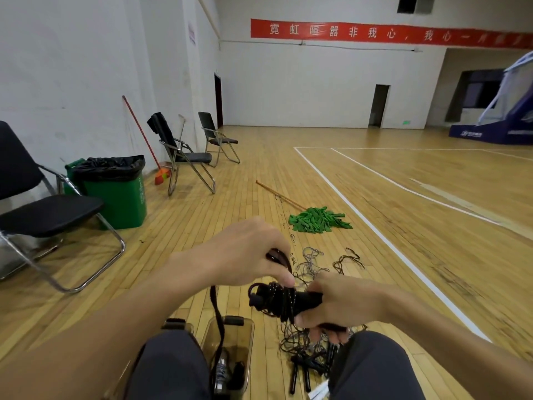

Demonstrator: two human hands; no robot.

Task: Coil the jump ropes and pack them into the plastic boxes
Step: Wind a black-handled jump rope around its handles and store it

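A black jump rope (278, 301) is wound round its handles into a tight bundle, held in the air above the wooden floor. My right hand (343, 304) grips the bundle's right end. My left hand (245, 252) pinches the cord at the bundle's top, and a dark strap hangs down from that hand. Below, between my knees, a clear brownish plastic box (248, 336) holds a coiled rope. A second box (177, 324) is partly hidden behind my left knee. A tangle of loose ropes (305, 350) with black handles lies on the floor under my right hand.
More loose cords (314, 262) lie on the floor ahead. A green mop (317, 220) lies beyond them. On the left stand a black folding chair (49, 209), a green bin (115, 189) and two further chairs by the wall.
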